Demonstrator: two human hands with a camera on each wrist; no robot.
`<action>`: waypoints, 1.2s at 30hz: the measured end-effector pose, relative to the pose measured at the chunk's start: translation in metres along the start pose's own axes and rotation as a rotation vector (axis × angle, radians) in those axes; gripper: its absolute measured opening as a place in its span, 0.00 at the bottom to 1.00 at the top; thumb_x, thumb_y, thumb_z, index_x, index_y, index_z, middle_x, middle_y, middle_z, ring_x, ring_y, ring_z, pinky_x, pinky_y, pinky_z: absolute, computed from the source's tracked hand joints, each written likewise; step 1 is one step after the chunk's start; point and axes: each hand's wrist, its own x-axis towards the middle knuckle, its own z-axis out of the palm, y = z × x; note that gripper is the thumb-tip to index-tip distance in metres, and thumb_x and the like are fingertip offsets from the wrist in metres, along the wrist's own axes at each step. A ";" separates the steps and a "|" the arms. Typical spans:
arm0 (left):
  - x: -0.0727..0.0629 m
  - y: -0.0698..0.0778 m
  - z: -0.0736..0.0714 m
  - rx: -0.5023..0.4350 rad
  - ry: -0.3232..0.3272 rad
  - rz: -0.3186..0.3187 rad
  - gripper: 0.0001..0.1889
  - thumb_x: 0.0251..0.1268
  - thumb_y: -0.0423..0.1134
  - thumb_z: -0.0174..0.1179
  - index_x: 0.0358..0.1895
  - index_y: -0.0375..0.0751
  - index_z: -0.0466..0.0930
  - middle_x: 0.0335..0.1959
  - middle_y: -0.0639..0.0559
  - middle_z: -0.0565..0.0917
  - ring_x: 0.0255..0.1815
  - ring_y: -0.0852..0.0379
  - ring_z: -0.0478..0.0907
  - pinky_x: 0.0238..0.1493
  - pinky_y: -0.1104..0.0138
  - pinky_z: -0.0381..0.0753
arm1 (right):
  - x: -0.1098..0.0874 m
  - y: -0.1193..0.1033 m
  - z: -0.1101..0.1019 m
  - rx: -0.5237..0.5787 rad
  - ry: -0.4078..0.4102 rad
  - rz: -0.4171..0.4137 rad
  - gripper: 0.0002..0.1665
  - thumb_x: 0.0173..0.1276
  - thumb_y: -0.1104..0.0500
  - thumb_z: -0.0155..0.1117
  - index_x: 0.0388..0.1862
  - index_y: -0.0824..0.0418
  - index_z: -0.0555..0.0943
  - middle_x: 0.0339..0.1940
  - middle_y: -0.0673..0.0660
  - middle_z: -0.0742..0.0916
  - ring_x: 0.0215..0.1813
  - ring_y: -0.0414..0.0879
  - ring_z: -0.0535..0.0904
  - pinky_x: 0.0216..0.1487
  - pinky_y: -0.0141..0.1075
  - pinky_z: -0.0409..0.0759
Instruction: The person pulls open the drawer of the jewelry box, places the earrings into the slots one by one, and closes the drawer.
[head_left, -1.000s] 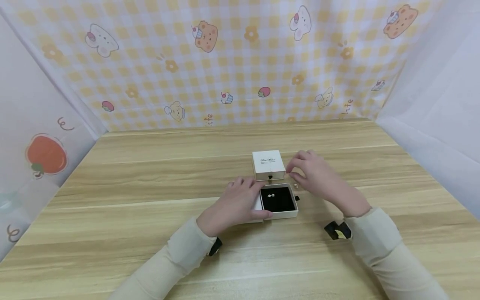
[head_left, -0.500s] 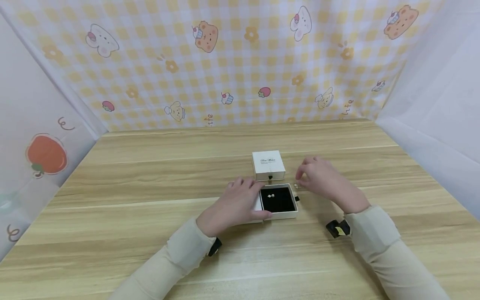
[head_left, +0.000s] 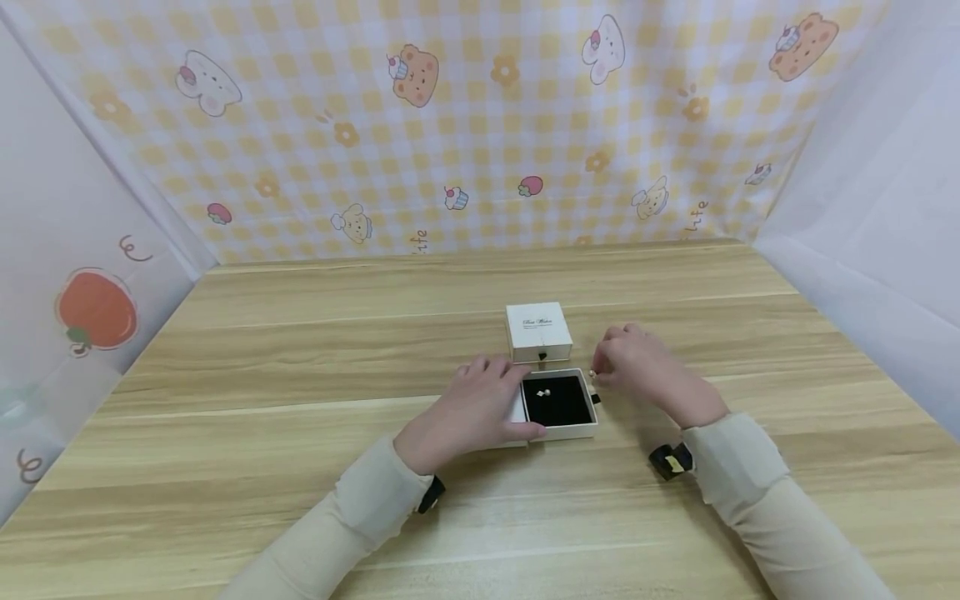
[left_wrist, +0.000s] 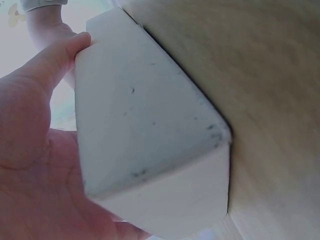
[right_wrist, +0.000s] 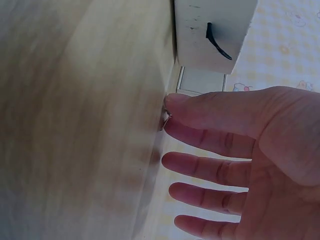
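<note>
My left hand [head_left: 476, 408] grips a white jewelry box [left_wrist: 135, 115], thumb along the near side and fingers at the far side. Its drawer [head_left: 570, 432] is pulled out to the right, showing a black pad [head_left: 566, 408] and a black pull tab [head_left: 596, 398]. A small earring [head_left: 543, 392] with a pearl-like ball sits on the pad. Just right of the drawer, my right hand [head_left: 645, 371] pinches another small earring [head_left: 592, 374] between thumb and index finger, low at the tabletop. The right wrist view shows its thin metal wire [right_wrist: 166, 120]; the fingertips cover the rest.
A second white jewelry box [head_left: 540, 329], closed and with lettering on top, stands just behind the open drawer. The wooden table [head_left: 337, 333] ends at a yellow checked cloth [head_left: 465, 125] at the back. White cloth walls [head_left: 862, 208] flank both sides.
My right hand has moved from beside the rear box down toward me, and its thumb and index finger have closed on the earring on the table. The left hand has stayed in place.
</note>
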 end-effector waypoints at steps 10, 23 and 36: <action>0.000 0.000 0.000 0.001 0.000 -0.002 0.43 0.52 0.68 0.57 0.67 0.45 0.63 0.63 0.45 0.70 0.63 0.44 0.64 0.64 0.51 0.63 | 0.001 0.001 0.005 -0.022 0.045 -0.005 0.03 0.56 0.58 0.69 0.28 0.57 0.84 0.32 0.52 0.80 0.42 0.54 0.73 0.41 0.47 0.70; 0.000 0.002 -0.001 0.002 -0.015 0.001 0.43 0.52 0.68 0.56 0.67 0.44 0.64 0.63 0.45 0.70 0.63 0.43 0.64 0.64 0.50 0.62 | 0.000 0.001 0.006 -0.039 0.053 -0.013 0.03 0.56 0.59 0.68 0.27 0.57 0.84 0.34 0.55 0.80 0.43 0.55 0.73 0.41 0.48 0.70; 0.001 0.000 -0.001 -0.008 -0.014 -0.006 0.44 0.52 0.69 0.54 0.69 0.46 0.61 0.63 0.45 0.70 0.63 0.44 0.65 0.64 0.51 0.63 | 0.000 -0.002 -0.003 0.011 0.117 -0.064 0.04 0.55 0.60 0.68 0.27 0.60 0.84 0.37 0.57 0.83 0.44 0.55 0.74 0.47 0.49 0.72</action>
